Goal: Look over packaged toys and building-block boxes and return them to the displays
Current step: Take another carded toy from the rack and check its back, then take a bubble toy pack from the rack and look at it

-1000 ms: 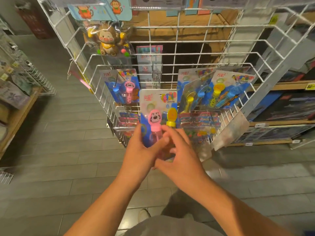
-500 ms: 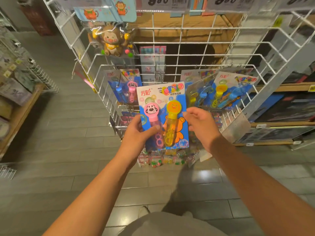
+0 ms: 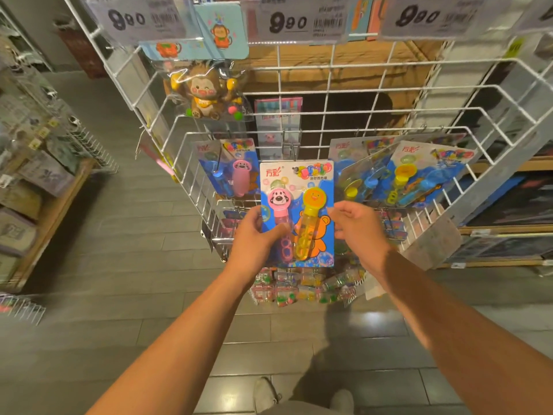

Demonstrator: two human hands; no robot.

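Holding the bubble-wand pack (image 3: 297,214) upright to inspect its front, left hand (image 3: 254,238) pinches its edge with thumb across, right hand (image 3: 357,227) steadies it with loosely curled fingers.

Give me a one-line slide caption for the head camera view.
Both hands, left and right, hold a bubble-wand blister pack upright before a white wire display rack.
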